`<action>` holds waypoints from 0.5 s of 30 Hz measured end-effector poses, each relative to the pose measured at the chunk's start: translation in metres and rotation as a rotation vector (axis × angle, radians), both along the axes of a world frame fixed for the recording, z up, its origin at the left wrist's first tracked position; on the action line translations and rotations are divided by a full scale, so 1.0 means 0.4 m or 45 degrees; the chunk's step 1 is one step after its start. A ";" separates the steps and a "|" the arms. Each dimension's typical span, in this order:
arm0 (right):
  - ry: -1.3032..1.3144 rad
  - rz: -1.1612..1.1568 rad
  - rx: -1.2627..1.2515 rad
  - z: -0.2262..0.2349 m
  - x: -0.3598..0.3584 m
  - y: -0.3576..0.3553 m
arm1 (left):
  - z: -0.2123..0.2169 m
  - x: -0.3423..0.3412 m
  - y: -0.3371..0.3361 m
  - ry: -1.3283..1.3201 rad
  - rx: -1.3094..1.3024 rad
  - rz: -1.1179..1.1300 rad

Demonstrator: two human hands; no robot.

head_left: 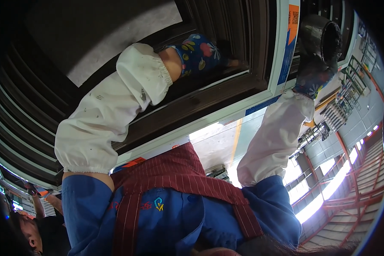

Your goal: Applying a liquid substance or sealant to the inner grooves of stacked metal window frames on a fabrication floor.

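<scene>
My left hand (200, 54), in a blue floral glove or cuff, reaches across the dark brown moulded panel (179, 101). Its fingers are bent toward the panel's grooved inner corner, against something dark that I cannot make out; shadow hides most of them. At the upper right, my right hand (313, 73) is closed on a black, round, open-mouthed pot (322, 39), tilted so its mouth faces right. That hand also has blue floral fabric at the wrist, and its fingers look dark. White sleeve covers reach up both my forearms.
A pale edge strip (226, 109) with blue and orange labels runs along the panel. Dark slatted pieces (23, 115) stand at the left. Another person (34, 230) is at the lower left. Shelves and racks (335, 115) stand beyond my right arm, under a red-framed roof.
</scene>
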State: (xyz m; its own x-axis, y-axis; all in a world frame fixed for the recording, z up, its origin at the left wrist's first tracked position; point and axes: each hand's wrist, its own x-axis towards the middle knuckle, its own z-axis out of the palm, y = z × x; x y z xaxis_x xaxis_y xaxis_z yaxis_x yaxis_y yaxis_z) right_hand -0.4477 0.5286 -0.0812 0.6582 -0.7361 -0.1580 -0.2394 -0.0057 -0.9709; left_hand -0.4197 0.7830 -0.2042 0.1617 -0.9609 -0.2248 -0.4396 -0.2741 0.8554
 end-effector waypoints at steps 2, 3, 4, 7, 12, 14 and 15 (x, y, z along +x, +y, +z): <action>-0.054 0.026 0.093 -0.001 -0.005 -0.008 | 0.037 0.013 0.020 0.082 -0.054 0.110; -0.056 0.024 0.092 0.000 -0.008 -0.002 | 0.045 0.019 0.031 0.036 -0.032 -0.009; -0.051 -0.023 0.035 0.002 -0.009 0.012 | 0.051 0.021 0.044 -0.012 -0.008 -0.127; -0.040 -0.065 -0.081 -0.005 -0.024 -0.005 | 0.062 0.014 0.099 0.019 0.011 -0.089; -0.011 0.017 -0.326 -0.079 -0.071 -0.105 | 0.030 0.027 0.156 0.493 0.241 -0.112; -0.005 0.050 -0.423 -0.091 -0.101 -0.146 | 0.081 0.035 0.163 0.621 0.405 -0.069; -0.026 0.060 -0.415 -0.090 -0.119 -0.194 | 0.112 0.039 0.163 0.679 0.484 -0.031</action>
State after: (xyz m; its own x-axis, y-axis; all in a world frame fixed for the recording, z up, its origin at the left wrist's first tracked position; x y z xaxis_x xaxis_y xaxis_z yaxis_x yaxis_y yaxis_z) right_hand -0.4955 0.4509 -0.1172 0.6933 -0.7144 0.0946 -0.2121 -0.3278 -0.9206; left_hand -0.4039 0.8481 -0.1593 -0.0870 -0.8005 -0.5930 0.0081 -0.5958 0.8031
